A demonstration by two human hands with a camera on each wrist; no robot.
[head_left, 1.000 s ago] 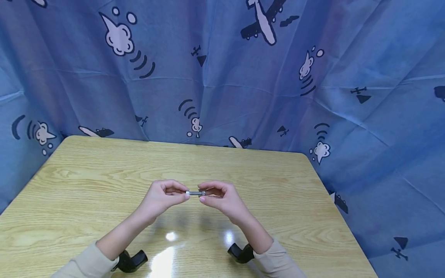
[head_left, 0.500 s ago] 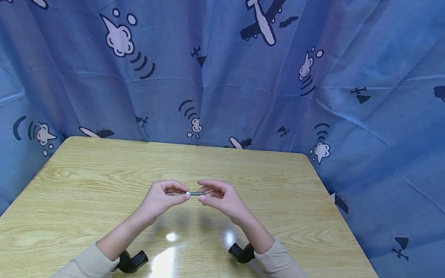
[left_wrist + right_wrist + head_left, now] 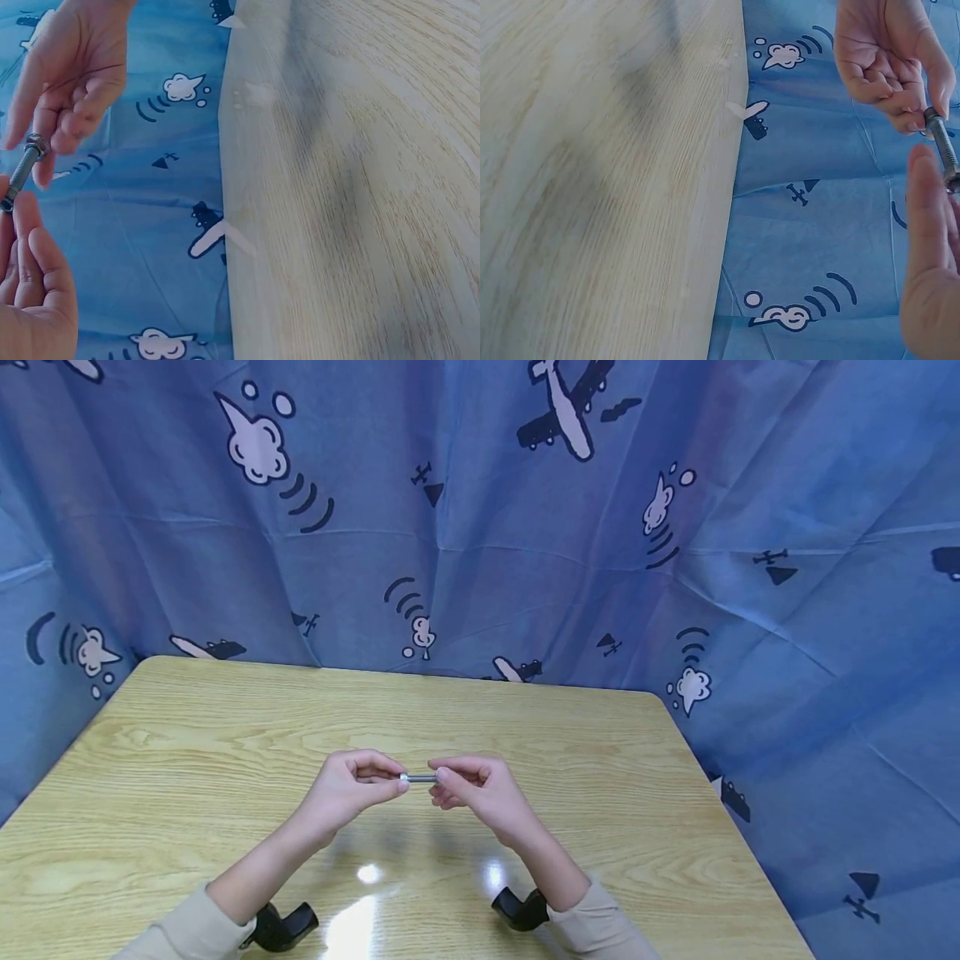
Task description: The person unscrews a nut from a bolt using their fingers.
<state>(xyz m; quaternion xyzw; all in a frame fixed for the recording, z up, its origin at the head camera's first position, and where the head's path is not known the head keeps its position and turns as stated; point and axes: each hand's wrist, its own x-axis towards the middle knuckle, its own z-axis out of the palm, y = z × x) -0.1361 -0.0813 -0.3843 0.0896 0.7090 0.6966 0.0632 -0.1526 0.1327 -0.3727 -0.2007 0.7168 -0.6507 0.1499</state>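
Note:
A silver metal bolt point(image 3: 422, 778) is held level above the table, between the two hands. My left hand point(image 3: 351, 785) pinches its head end between thumb and fingers; in the right wrist view the bolt head point(image 3: 931, 116) shows at those fingertips. A hex nut point(image 3: 36, 144) sits on the threads near the bolt's other end. My right hand point(image 3: 480, 789) has its thumb and forefinger at the nut, the thumb covering that end in the head view. The right hand's other fingers are curled beneath. Bare threaded shank shows between the hands.
The light wood-grain table point(image 3: 225, 727) lies under both hands, with bright reflections near its front. A blue curtain point(image 3: 480, 527) printed with planes and clouds hangs behind and at the sides. Black wrist cameras point(image 3: 283, 927) are strapped at both sleeves.
My right thumb has moved up and over the nut end of the bolt, and the right fingers have shifted and curled lower. The left hand stays still on the bolt head.

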